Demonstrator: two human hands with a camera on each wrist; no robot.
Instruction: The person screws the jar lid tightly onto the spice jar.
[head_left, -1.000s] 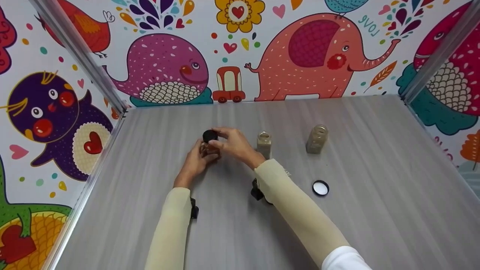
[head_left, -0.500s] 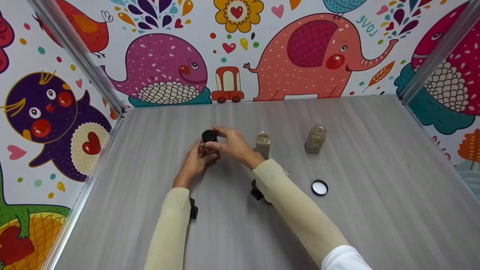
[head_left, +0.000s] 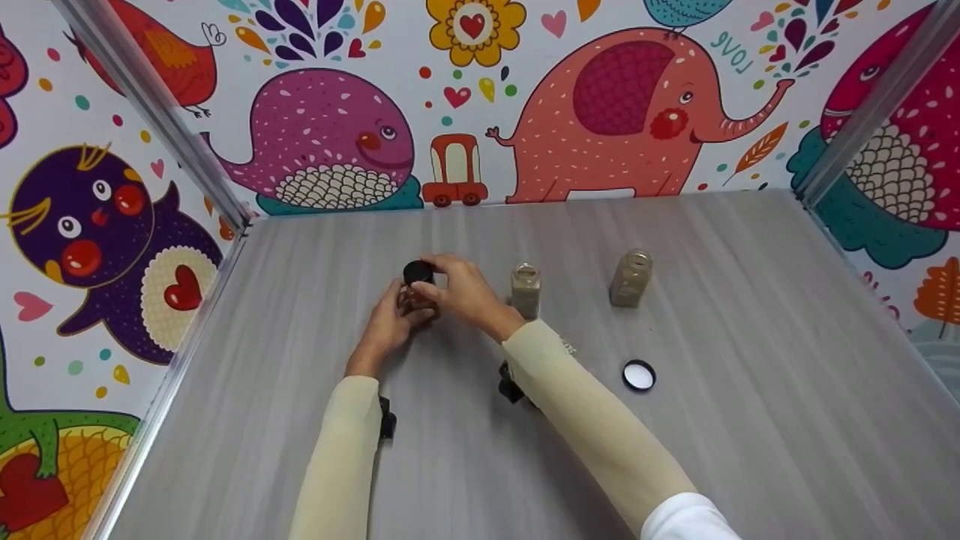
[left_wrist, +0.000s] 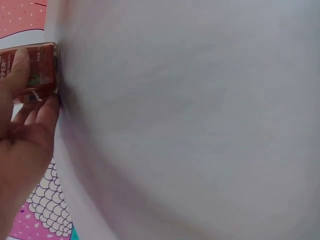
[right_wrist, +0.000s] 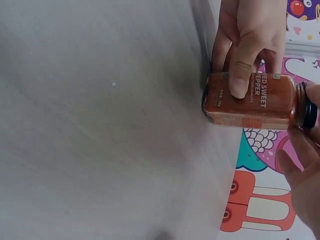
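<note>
Left grip [head_left: 386,328] clasps the red pepper jar [right_wrist: 275,116] standing upright on the counter [head_left: 720,300] near its back edge, toward the back-left corner, while the right grip [head_left: 472,296] pinches the jar's black lid [head_left: 418,271].

The left hand [right_wrist: 252,32], at the upper right of the frame, grips a jar of red powder [right_wrist: 279,102], its thumb beside the words SWEET PEPPER. The jar lies sideways across the frame, base to the left, black lid [right_wrist: 309,114] by the right edge. There the right hand [right_wrist: 306,185], partly cut off, seems to pinch the lid. A grey tabletop [right_wrist: 110,135] fills the left; a printed red car [right_wrist: 239,200] shows lower right
</note>
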